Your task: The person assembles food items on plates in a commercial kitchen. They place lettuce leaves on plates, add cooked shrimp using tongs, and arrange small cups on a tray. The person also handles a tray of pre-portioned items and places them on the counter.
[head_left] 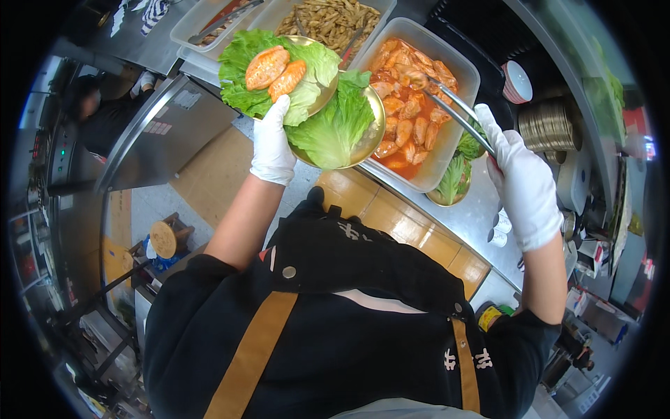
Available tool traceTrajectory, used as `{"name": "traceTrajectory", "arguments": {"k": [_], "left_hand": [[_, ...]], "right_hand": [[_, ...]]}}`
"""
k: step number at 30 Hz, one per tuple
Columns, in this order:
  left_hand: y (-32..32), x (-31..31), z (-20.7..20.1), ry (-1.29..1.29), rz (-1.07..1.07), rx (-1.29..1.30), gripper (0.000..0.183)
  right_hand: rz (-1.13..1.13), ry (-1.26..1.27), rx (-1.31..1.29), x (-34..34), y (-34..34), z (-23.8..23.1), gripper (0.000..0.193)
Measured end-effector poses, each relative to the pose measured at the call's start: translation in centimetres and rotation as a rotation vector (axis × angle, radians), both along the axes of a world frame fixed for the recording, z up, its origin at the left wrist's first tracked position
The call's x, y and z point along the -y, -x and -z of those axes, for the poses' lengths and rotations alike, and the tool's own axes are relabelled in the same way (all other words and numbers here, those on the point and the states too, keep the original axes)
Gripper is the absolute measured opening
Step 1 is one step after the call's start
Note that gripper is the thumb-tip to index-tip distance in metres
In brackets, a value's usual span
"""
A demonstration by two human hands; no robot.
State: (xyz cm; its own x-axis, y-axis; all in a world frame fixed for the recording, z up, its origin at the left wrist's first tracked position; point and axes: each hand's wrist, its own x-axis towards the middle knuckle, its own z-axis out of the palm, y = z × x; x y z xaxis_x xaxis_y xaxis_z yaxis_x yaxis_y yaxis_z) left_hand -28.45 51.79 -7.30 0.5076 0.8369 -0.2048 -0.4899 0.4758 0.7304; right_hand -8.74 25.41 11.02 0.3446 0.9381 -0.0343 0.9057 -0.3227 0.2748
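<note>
My left hand (271,148), in a white glove, is closed on the edge of a round gold-coloured plate (329,94). Green lettuce (241,59) lines that plate, and two orange-red marinated chicken wing pieces (266,68) lie on top. Just below and to its right, overlapped by it, is a second gold plate (377,124) with only a lettuce leaf (333,129). Wrapped in another white glove, my right hand (525,183) grips metal tongs (462,119). Their tips reach the wings in red sauce (408,122) inside a clear plastic tub (427,183); whether they pinch a piece, I cannot tell.
Behind the plates stands a tub of brownish pieces (324,21), beside another tub (183,31) with tongs. More lettuce on a plate (450,183) sits by the red tub. Stacked gold plates (548,126) and a bowl (517,82) are at right. Another person (105,115) is at left.
</note>
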Motion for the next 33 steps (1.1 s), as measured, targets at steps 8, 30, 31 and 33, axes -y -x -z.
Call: {"name": "traceTrajectory", "arguments": {"k": [8, 30, 31, 33], "left_hand": [[-1.3, 1.4, -1.0, 0.06, -0.142, 0.061, 0.046], [-0.1, -0.7, 0.7, 0.069, -0.096, -0.001, 0.046], [-0.1, -0.7, 0.8, 0.043, -0.12, -0.025, 0.047], [-0.1, -0.7, 0.8, 0.055, -0.093, -0.016, 0.047]], "right_hand": [[-0.279, 0.186, 0.29, -6.1, 6.7, -2.9, 0.077], [-0.162, 0.3, 0.372, -4.7, -5.9, 5.3, 0.076], [-0.202, 0.219, 0.374, -5.1, -6.8, 7.2, 0.075], [-0.227, 0.178, 0.363, -5.6, -8.0, 10.0, 0.073]]}}
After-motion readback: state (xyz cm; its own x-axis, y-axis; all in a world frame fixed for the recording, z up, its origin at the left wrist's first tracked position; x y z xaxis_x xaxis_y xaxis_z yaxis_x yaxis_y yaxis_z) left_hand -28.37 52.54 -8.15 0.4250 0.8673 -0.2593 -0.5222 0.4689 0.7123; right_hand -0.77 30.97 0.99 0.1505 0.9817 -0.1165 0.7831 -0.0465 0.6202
